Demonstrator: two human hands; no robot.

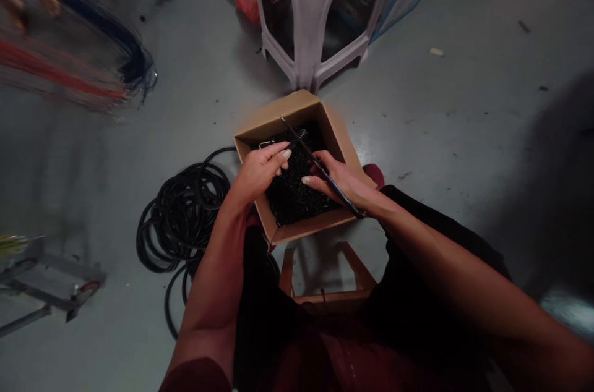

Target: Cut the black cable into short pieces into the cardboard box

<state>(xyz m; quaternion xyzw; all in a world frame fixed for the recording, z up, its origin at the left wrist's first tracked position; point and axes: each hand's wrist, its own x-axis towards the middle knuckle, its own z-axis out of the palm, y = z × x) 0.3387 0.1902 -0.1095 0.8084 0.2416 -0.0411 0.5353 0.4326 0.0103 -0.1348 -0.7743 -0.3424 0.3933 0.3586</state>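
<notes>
On the grey floor [464, 132], open cardboard box [288, 112] set close, apparently for easy reach, holding a heap of small black parts [292, 194]; left hand [257, 170] half-curled above them, grip unclear; right hand [341, 185] grasping a slim dark rod [301, 142] angled across the box.

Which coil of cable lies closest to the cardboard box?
The black coil on the floor beside the cardboard box's left side; the blue and red bundles sit farther off, blurred, at upper left.

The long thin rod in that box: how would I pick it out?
On the grey floor sits an open cardboard box of small black parts. The person's right hand holds a thin dark rod across it, the only long straight piece.
</notes>
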